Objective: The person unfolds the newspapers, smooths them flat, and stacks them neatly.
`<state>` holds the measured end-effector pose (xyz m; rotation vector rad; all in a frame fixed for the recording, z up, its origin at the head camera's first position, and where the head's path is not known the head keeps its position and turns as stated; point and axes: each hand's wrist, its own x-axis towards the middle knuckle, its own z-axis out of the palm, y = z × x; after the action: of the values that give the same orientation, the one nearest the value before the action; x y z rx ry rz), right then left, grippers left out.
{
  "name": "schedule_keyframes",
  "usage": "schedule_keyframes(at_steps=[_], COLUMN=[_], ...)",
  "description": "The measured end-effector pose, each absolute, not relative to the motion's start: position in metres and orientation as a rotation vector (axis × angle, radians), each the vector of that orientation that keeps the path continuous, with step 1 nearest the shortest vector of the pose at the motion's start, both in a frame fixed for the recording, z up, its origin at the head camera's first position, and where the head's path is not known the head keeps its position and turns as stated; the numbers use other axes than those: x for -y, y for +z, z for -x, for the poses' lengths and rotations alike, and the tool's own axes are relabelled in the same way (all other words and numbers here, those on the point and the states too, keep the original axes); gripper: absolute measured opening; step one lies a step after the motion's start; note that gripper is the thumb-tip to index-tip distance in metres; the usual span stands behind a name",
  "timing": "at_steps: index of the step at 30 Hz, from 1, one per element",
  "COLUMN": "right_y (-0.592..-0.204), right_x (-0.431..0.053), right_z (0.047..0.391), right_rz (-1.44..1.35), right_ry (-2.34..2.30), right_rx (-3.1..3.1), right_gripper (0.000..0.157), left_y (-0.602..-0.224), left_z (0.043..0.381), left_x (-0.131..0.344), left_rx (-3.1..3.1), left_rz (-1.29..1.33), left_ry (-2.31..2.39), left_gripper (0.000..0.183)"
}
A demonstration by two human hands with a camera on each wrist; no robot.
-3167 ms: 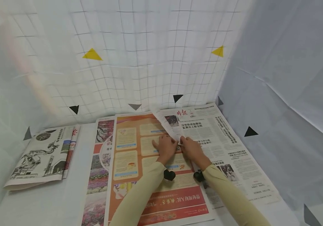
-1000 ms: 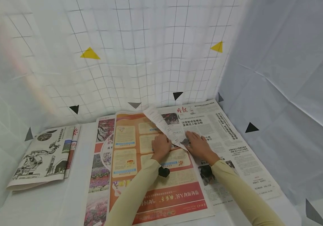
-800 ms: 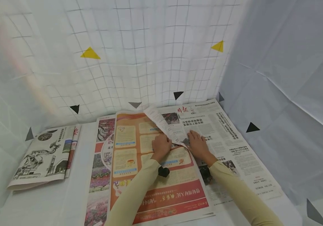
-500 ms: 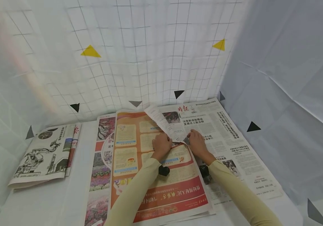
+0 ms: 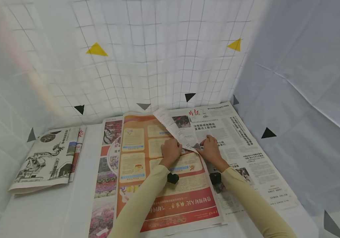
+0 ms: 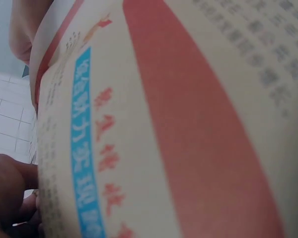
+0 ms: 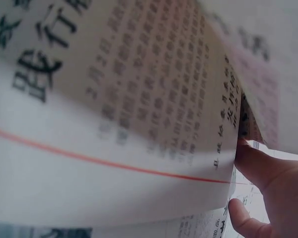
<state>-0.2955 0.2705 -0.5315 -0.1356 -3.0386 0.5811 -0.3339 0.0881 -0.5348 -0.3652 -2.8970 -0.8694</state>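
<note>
In the head view an orange newspaper sheet (image 5: 132,167) lies over other newspapers, a pale strip with an uneven edge (image 5: 170,124) slanting up from its right side. My left hand (image 5: 171,150), fingers curled, grips the newspaper at the lower left of this strip. My right hand (image 5: 212,152) pinches the sheet's edge just across, its thumb against the paper and its other fingers bent and raised. The left wrist view is mostly filled by the bowed orange page (image 6: 119,129). In the right wrist view a printed sheet (image 7: 139,124) bulges up beside the right thumb.
Under and right of the hands lies a black-and-white newspaper (image 5: 247,158). A flower-photo page (image 5: 107,178) shows at the left of the orange sheet. Farther left is a folded newspaper (image 5: 45,162). White sheeting walls (image 5: 146,66) with coloured triangles enclose the white table.
My hands were close together at the strip's lower end; the right has since moved apart to the right. It lay flatter a second ago, and its fingers are now lifted and bent.
</note>
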Motion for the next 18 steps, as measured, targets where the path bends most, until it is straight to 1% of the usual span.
schedule_keyframes(at_steps=[4,7,13,18], right_y=[-0.530,-0.529,-0.530,-0.531], right_x=[-0.270,-0.269,-0.265,-0.264], right_z=[0.297,0.301,0.304,0.307], right_rz=[0.140,0.150,0.125,0.131], right_ry=[0.626,0.666,0.689,0.754], right_rx=[3.030,3.029,2.993,2.957], right_gripper=[0.033,0.034,0.033,0.036], left_y=[-0.532,-0.530,-0.534,-0.536], left_z=[0.334,0.334,0.338,0.338], left_x=[-0.087,-0.086,-0.086,-0.088], left_rx=[2.908,2.912,2.949,2.973], left_rz=[0.359,0.364,0.348,0.358], left_ry=[-0.854,-0.857,-0.841,-0.827], left_gripper=[0.061,0.061,0.060,0.058])
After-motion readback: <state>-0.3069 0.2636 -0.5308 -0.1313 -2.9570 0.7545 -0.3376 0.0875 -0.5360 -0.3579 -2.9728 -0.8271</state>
